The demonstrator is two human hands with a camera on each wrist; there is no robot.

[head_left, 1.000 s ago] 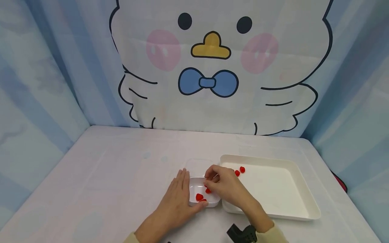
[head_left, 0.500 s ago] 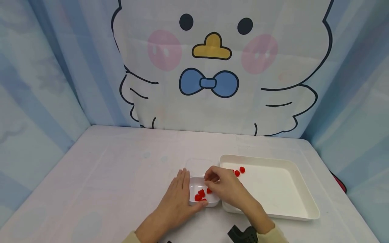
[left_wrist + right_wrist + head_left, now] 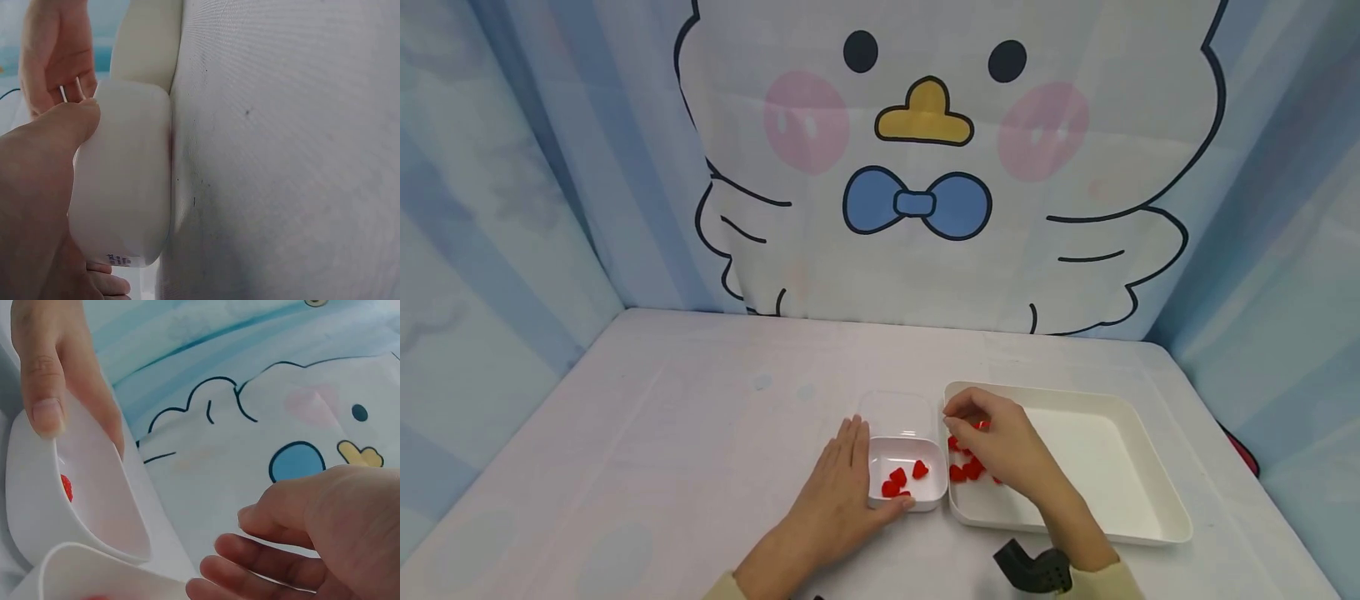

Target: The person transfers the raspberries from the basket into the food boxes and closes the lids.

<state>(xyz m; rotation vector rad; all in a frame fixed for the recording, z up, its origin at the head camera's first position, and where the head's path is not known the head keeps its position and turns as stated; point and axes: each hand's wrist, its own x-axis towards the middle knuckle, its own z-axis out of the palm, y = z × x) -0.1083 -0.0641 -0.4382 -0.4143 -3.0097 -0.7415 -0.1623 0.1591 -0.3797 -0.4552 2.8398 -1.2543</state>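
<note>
My left hand (image 3: 837, 492) lies with straight fingers along the left wall of a small white box (image 3: 928, 502), and its thumb presses on the near rim. Inside the box are several small red pieces (image 3: 921, 469); one red piece (image 3: 67, 488) looks bumpy, like a berry. A clear lid (image 3: 895, 408) stands behind the box. Above the left part of a white tray (image 3: 1097, 467) hovers my right hand (image 3: 1000, 437), over several more red pieces (image 3: 972, 468). In the right wrist view, its thumb and loosely bent fingers are apart, with nothing visible between them.
The tray stands right against the box's right side. A white cloth (image 3: 700, 433) covers the table, and curtains (image 3: 490, 208) stand on both sides. At the back hangs a cloth backdrop (image 3: 925, 275) with a cartoon bird. A black device (image 3: 1033, 569) sits on the right wrist.
My right hand has moved right, from over the box to over the tray. One more red piece has come into view in the box. The left hand stays in place.
</note>
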